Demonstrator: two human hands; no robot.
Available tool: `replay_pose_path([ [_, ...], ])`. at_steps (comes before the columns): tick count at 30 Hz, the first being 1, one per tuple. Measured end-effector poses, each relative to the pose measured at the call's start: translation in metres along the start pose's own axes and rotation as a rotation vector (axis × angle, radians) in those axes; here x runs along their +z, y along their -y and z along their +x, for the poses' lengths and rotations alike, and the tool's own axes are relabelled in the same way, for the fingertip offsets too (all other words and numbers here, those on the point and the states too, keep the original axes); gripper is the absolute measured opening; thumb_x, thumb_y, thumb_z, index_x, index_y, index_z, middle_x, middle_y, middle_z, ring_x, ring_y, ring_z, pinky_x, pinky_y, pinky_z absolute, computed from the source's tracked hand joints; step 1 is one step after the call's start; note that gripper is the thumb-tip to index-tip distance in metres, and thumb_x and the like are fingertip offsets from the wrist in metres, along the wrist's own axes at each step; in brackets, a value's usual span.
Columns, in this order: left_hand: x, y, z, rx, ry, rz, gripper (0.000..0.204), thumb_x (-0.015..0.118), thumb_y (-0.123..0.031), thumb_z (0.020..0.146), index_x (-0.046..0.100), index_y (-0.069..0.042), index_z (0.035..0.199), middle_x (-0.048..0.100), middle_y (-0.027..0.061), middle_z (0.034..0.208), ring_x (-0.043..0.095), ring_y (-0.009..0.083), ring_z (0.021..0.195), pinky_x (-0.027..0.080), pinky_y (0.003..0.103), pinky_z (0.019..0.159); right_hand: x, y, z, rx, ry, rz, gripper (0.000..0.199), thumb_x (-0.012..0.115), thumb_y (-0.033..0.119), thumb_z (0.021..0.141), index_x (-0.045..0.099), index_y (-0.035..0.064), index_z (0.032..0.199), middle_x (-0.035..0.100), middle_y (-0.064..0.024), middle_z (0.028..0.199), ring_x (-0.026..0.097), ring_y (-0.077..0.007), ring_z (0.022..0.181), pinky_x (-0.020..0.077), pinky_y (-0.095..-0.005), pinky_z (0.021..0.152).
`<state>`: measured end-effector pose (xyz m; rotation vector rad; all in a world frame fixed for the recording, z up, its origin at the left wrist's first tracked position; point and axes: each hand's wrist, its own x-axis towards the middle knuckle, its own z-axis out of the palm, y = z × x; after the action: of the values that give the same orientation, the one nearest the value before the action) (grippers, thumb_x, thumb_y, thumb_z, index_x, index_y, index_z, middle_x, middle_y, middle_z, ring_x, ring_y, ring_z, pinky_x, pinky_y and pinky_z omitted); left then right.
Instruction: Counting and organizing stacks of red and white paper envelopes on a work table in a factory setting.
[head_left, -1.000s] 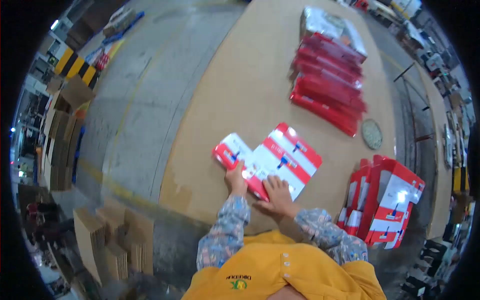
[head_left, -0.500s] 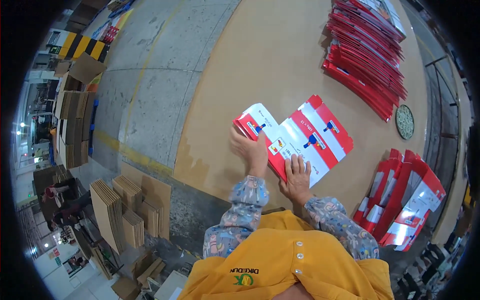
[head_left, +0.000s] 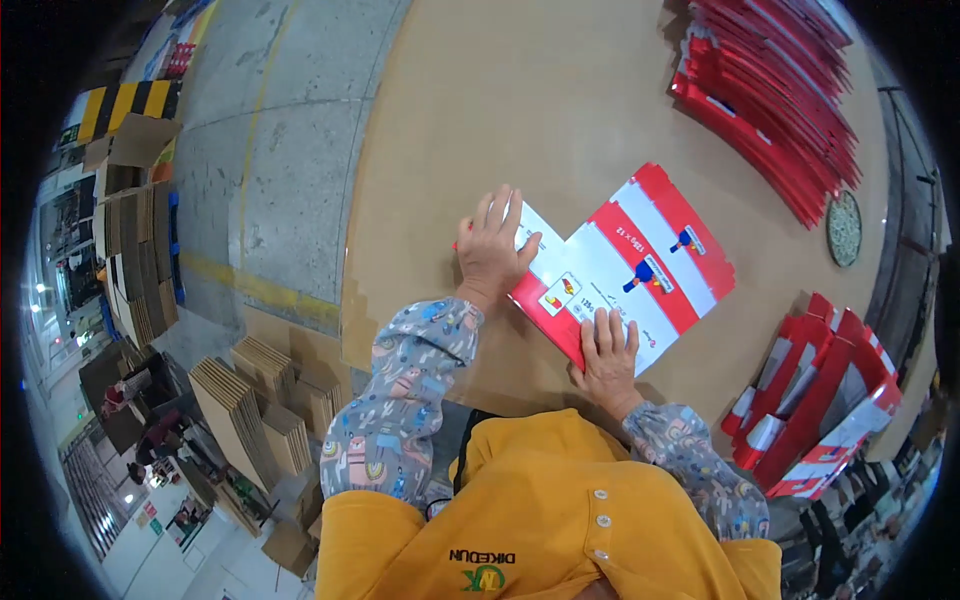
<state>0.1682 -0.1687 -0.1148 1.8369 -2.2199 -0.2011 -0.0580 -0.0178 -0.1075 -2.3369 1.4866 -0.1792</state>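
A red and white printed carton blank [head_left: 650, 265] lies folded on the brown table [head_left: 470, 110] in front of me. Flat on its left flap rests my left hand [head_left: 492, 245], fingers stretched out and covering much of that flap. My right hand [head_left: 608, 360] presses on the carton's near edge with its fingers spread and pointing away from me. Neither hand grips anything.
A tall fanned stack of red folded cartons [head_left: 765, 120] stands at the far right. Closer on the right lies a smaller pile of red and white cartons [head_left: 815, 400]. Between them sits a round dish [head_left: 843, 230]. Brown cardboard stacks [head_left: 228, 405] stand on the floor at left.
My left hand has gone from holding the left flap's edge to lying flat on top of it. The right hand stays on the carton. The whole view has shifted slightly.
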Motion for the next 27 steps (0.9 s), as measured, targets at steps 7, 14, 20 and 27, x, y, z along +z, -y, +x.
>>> replay_pose_path([
  [7,-0.004,-0.001,0.002,-0.002,0.005,0.052,0.063,0.063,-0.039,0.079,0.049,-0.008,0.132,0.046,0.009,0.137,0.045,0.0259,0.123,0.036,0.039,0.09,0.003,-0.004,-0.002,-0.012,0.03,0.024,0.078,0.07,0.032,0.067,0.039,0.004,0.134,0.03,-0.0212,0.143,0.024,-0.0407,0.135,0.0153,-0.0627,0.107],
  [14,-0.001,0.001,0.0,0.018,-0.016,0.069,0.063,0.062,-0.039,0.079,0.05,-0.005,0.131,0.045,0.0104,0.138,0.047,0.0262,0.121,0.037,0.038,0.088,0.001,-0.003,-0.001,-0.007,0.058,0.038,0.078,0.071,0.033,0.064,0.043,0.0039,0.131,0.032,-0.0211,0.142,0.026,-0.0404,0.134,0.016,-0.0632,0.107],
  [20,0.004,-0.001,-0.002,-0.001,-0.003,0.088,0.062,0.06,-0.042,0.079,0.051,-0.008,0.13,0.046,0.008,0.137,0.045,0.0243,0.123,0.038,0.04,0.086,0.011,-0.007,-0.007,-0.007,0.013,0.038,0.076,0.07,0.034,0.065,0.042,0.0041,0.13,0.032,-0.0212,0.142,0.026,-0.0405,0.134,0.0156,-0.0634,0.106],
  [27,0.0,-0.003,-0.007,0.013,-0.006,0.032,0.065,0.063,-0.041,0.079,0.048,-0.007,0.133,0.047,0.0095,0.136,0.046,0.026,0.121,0.036,0.04,0.09,0.007,-0.002,-0.008,-0.01,0.001,0.015,0.077,0.068,0.034,0.067,0.04,0.0046,0.133,0.03,-0.0204,0.143,0.024,-0.0392,0.135,0.0152,-0.0626,0.107],
])
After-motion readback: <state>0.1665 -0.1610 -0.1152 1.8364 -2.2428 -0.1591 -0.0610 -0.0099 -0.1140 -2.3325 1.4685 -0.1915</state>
